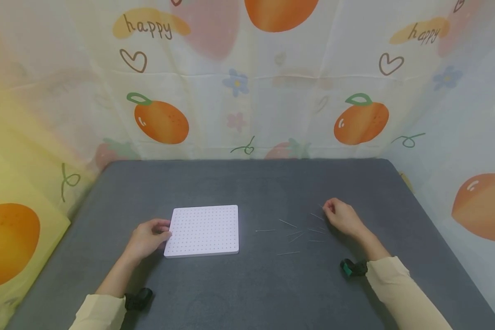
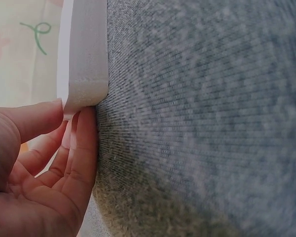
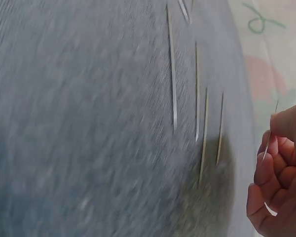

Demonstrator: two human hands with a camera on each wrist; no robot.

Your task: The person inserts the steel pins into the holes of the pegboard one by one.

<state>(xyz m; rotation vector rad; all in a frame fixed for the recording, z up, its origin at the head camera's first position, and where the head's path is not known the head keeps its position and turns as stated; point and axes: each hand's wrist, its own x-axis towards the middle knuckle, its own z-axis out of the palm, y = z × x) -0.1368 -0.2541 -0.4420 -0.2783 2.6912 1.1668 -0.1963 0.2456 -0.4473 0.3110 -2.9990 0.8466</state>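
Note:
A white board (image 1: 202, 230) with rows of small holes lies flat on the dark grey table, left of centre. My left hand (image 1: 145, 237) grips its left edge. In the left wrist view the thumb (image 2: 42, 121) presses near a corner, with the fingers (image 2: 84, 143) against the side below. Over the right part of the table, my right hand (image 1: 342, 217) pinches a thin metal needle (image 3: 265, 153) between thumb and fingers. Several similar needles lie loose between the board and this hand, among them one needle (image 1: 288, 223) and a nearer needle (image 1: 288, 253).
The grey table (image 1: 247, 293) reaches back to a fruit-patterned curtain (image 1: 280, 91), which also hangs along both sides. Each wrist carries a dark camera: the left wrist camera (image 1: 138, 299) and the right wrist camera (image 1: 353, 267).

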